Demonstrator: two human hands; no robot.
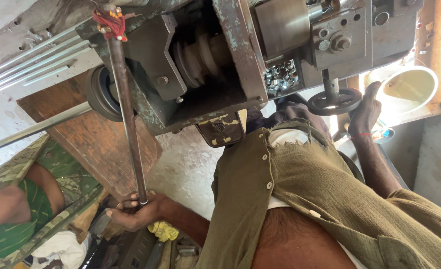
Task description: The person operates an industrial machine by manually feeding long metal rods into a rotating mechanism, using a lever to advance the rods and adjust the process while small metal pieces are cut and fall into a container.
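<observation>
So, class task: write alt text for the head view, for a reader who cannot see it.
A person's left hand grips the end of a long metal lever on a worn machine, while the right hand holds a small black handwheel. Another person in green sits nearby.

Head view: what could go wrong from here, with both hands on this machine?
1. The stepped pulley sits uncovered in the machine frame. The loose, torn olive shirt hangs close below it and could catch if the pulley turns.
2. The left hand grips the long lever rod right beside a person in green. A slip or swing might strike them.
3. The right hand holds the black handwheel far off, which splits attention.
</observation>
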